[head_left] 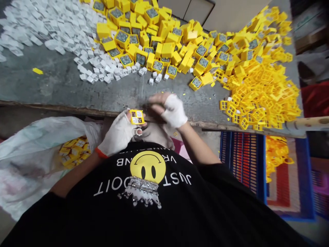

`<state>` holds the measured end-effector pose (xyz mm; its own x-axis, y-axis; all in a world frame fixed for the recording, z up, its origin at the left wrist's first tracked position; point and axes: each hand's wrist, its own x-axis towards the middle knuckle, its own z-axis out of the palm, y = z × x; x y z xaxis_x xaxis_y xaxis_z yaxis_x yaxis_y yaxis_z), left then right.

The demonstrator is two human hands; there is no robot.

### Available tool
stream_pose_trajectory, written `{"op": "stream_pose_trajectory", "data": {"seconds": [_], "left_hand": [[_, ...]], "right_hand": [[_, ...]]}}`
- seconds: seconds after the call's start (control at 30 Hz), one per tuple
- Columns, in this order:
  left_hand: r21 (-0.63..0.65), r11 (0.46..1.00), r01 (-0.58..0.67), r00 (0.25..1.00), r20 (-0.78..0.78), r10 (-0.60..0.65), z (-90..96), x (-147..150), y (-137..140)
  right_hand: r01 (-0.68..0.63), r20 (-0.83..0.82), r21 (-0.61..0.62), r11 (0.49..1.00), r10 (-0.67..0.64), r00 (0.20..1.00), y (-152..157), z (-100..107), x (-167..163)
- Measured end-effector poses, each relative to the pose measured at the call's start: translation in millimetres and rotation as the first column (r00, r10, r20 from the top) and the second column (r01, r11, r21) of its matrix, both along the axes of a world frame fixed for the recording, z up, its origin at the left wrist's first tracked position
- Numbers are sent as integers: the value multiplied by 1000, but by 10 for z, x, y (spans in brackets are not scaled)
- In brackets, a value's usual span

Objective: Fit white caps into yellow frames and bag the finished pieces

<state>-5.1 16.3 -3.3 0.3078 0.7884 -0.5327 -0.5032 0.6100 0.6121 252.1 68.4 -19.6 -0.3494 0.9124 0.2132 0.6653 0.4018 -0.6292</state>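
My left hand [117,132], in a white fingerless glove with an orange cuff, grips a small yellow four-pane frame [137,117] by its edge. White pieces show in some of its openings; the others look dark. Just past the table's near edge, my right hand [171,109] is in a similar glove. Its fingers are blurred but look stretched out, thumb apart, and I see nothing between them. Beyond the hands lie a heap of small white plastic pieces [59,27] and a pile of yellow blocks [167,49] with grey faces. More yellow frames [262,92] are heaped at the right.
The grey table [59,85] has a rough front edge. A lone yellow scrap [37,71] lies at its left. Below stand a white plastic bag [25,147] holding yellow pieces and a blue crate [305,178] with yellow parts. A pale pole [311,122] juts in at the right.
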Motion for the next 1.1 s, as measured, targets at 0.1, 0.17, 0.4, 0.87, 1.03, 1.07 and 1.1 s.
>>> {"op": "stream_pose_trajectory", "data": {"seconds": [0.1,0.17,0.4,0.87,1.03,1.07,1.1], "left_hand": [[24,999,-22,999,-48,23,-3,-4,29],[26,999,-29,997,-68,30,-15,-7,42],[-26,998,-54,996,-70,53,-17,-13,76],[-113,993,26,985,171,-7,-79,6,-16],[-105,988,112,965,249,-83,-30,-10,-2],[-106,988,116,965,249,-87,-17,-14,0],[-112,986,121,965,247,-91,-7,-20,1]], "right_hand": [[282,215,97,955,-296,931,540,-105,231],[287,345,148,947,-321,882,871,-234,291],[227,335,128,966,-257,907,878,-211,128],[-209,229,170,963,168,959,-295,-34,-455],[-184,119,209,961,162,980,-245,-24,-473],[-188,111,192,963,169,979,-248,-21,-483],[-211,109,163,964,195,975,-250,-16,-482]]}}
